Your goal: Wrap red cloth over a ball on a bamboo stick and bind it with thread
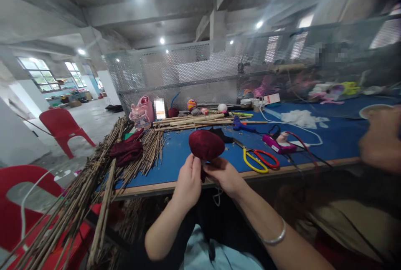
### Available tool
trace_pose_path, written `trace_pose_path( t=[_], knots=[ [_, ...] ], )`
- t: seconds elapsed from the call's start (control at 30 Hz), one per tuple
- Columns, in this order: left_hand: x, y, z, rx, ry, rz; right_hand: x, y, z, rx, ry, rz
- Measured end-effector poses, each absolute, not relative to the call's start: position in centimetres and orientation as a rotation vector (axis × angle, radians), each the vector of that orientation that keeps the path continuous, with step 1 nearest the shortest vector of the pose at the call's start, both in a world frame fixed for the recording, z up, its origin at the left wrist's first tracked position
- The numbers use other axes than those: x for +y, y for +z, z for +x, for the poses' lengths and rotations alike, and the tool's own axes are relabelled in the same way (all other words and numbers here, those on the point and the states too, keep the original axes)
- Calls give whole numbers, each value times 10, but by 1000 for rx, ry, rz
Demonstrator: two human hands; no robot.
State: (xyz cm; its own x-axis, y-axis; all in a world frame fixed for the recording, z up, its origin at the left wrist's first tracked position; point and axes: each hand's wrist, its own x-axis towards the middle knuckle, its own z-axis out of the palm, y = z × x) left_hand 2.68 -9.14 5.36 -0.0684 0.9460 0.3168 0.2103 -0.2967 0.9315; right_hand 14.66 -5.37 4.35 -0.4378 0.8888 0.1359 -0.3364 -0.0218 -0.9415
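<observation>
A dark red, rounded, cloth-covered piece is held up over the front edge of the blue table. My left hand pinches its underside from the left, thumb and fingers closed. From the right, my right hand grips the same underside with its fingers pressed together. Exactly what lies between the fingertips is hidden under the piece. A thin pale cord hangs below my hands. Right of the piece lie scissors with one yellow and one red handle.
Bundled thin sticks and dark red cloth lie at the left. A blue glue gun, a purple box and white fluff are on the table. Another person's blurred arm is at the right. Red chairs stand left.
</observation>
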Motion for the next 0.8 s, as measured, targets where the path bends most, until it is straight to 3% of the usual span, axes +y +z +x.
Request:
trace_pose_path(
  t=[0.37,0.5,0.8],
  knots=[
    [-94,35,23,1261,1510,1403,-62,49,151,-1637,1270,-826],
    [-97,42,18,1088,1305,1232,-67,48,149,-1658,1086,-865],
    [-103,49,9,1054,1107,1260,-68,56,155,-1661,1179,-861]
  ],
)
